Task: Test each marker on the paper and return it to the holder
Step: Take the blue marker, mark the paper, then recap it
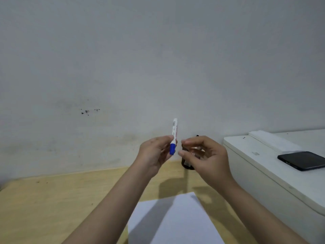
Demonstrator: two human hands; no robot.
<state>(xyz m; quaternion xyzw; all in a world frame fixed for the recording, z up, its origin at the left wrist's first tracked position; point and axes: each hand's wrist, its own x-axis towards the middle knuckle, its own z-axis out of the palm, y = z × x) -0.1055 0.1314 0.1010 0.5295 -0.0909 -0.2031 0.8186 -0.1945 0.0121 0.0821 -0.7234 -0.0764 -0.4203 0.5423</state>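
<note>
the left hand (154, 154) pinches a blue-capped whiteboard marker (174, 136) upright above the wooden desk (52, 199), cap down. the right hand (202, 155) hovers just beside it, fingers loosely curled, empty. the marker looks light, rigid and smooth; best gripped on the barrel while the cap is pulled. the paper (175, 222) lies below; the dark holder (187, 165) sits behind the right hand.

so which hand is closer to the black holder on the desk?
Right. The right hand is directly in front of the holder, hiding most of it. The left hand, pinching the blue-capped marker, is off to the holder's left.
</note>
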